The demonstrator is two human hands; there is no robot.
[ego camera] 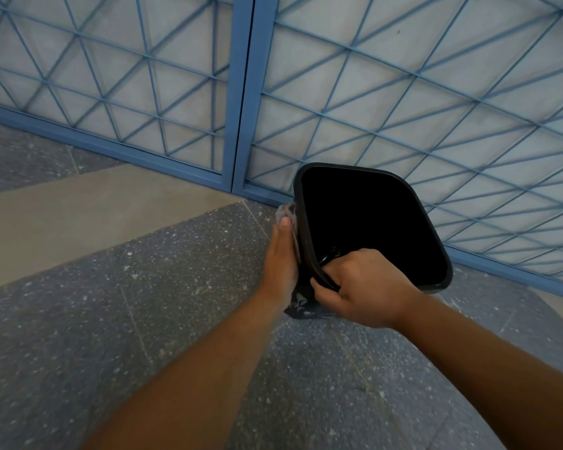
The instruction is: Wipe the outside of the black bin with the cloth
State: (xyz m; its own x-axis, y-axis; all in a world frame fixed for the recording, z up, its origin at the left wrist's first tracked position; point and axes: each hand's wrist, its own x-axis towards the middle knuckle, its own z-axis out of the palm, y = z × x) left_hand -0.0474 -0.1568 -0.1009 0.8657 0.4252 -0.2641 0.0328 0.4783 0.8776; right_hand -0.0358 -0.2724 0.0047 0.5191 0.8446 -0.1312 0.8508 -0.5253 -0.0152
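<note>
Against the black bin's (371,222) left outer wall, the flat left hand (281,258) pressed the cloth (288,213); the right hand (359,287) gripped its near rim.

The floor (163,323) is dark grey speckled stone laid in large slabs with thin seams, crossed at the far left by 1 plain beige band (88,219). A blue metal gate frame (111,147) meets it along the far edge.
</note>
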